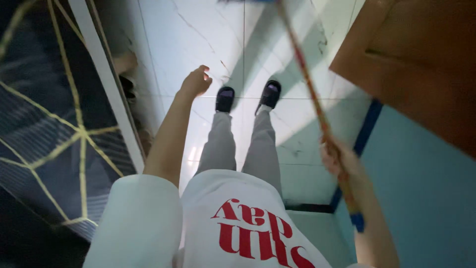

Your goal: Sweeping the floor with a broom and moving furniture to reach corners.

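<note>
Stick point(317, 111) runs as a long diagonal on the right of the frame, from the top centre down to a blue end at the lower right; I see its axis lean from upper left to lower right. My right hand point(339, 161) is clenched around it near that lower end, forearm rising from the bottom right corner. My left hand point(196, 82) hangs left of centre, arm straight out, fingers loosely curled on nothing. 2 black slippers point(248, 97) stand on the white floor point(198, 30) just beyond it.
</note>
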